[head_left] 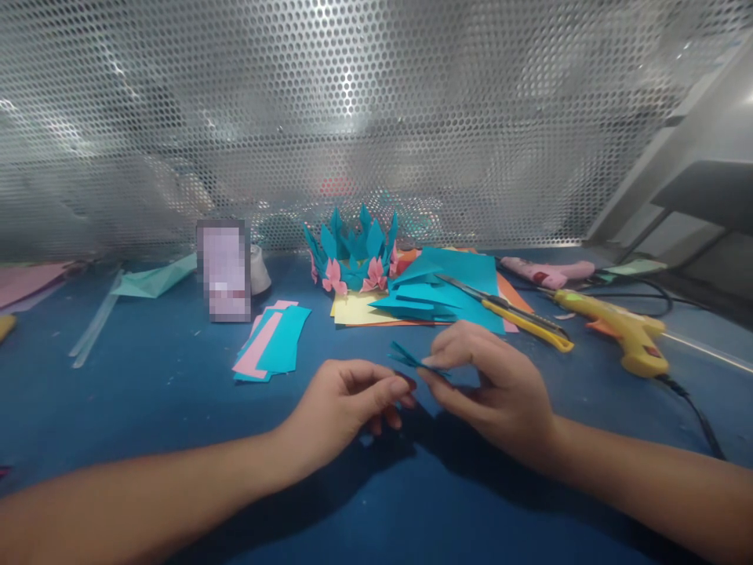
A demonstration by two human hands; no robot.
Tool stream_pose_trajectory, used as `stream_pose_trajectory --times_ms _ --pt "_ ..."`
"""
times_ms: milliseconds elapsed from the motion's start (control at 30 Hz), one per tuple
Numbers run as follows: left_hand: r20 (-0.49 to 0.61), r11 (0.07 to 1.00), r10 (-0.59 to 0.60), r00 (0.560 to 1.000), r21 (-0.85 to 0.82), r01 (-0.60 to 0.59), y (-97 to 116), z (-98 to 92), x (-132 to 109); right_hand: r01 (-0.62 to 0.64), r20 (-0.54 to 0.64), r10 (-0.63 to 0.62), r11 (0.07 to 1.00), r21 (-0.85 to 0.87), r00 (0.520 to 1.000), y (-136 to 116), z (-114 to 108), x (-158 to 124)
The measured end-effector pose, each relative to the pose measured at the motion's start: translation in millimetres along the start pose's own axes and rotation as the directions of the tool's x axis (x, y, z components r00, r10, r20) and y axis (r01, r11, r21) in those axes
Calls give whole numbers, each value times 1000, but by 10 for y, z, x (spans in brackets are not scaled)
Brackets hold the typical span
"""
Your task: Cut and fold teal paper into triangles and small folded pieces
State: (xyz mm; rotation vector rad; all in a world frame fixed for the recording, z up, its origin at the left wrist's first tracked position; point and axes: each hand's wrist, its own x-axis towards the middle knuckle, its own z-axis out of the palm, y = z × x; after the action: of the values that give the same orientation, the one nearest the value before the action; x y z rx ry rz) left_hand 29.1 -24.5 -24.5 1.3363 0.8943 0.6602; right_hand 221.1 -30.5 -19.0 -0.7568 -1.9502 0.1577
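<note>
My right hand (494, 388) pinches a small folded blue paper piece (405, 357) between thumb and fingers; its pleated end sticks out to the left. Just left of it is my left hand (358, 396), thumb and forefinger pressed together, and I cannot make out whether anything is between them. Beyond both hands stands a blue paper flower (365, 247) with upright pointed petals and pink folded pieces around its base. To the left lie several blue and pink paper strips (285, 337).
Coloured paper sheets (482, 275) lie behind my right hand, with a yellow utility knife (529, 322) on them. At right are a yellow glue gun (623, 326) and a pink glue gun (547, 271), both corded. A blurred-out phone-like object (223, 271) stands at left, near glue sticks (97, 318).
</note>
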Motion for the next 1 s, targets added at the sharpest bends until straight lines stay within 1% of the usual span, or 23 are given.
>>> stream_pose_trajectory --times_ms 133,233,333,433,567,700,867,933,1000 --pt "16 1000 9 1000 -18 -9 15 21 -40 139 73 -136 989 -51 988 10 -2 22" --pt "6 998 8 1000 -64 -8 27 31 -53 177 102 -170 982 -66 980 26 -7 27" --pt "3 993 17 1000 -120 -16 31 39 -49 171 125 -158 981 -95 979 32 -20 29" --pt "-38 987 -8 999 -158 2 24 38 -26 167 147 -148 978 -128 978 30 -24 28" --pt "-76 972 -39 996 -236 20 19 24 2 135 165 -117 985 -106 979 39 -5 10" --pt "-73 970 -56 996 -242 37 24 18 1 106 172 -90 991 -85 981 53 15 -15" --pt "-56 972 -42 998 -232 28 20 22 -4 107 188 -97 993 -44 977 23 6 -1" --pt "-48 974 -32 998 -225 20 24 26 -2 70 190 -63 997 -28 980 6 2 15" --pt "-41 977 -24 999 -213 15 38 32 0 8 179 -2 1000 -29 984 -1 6 27"
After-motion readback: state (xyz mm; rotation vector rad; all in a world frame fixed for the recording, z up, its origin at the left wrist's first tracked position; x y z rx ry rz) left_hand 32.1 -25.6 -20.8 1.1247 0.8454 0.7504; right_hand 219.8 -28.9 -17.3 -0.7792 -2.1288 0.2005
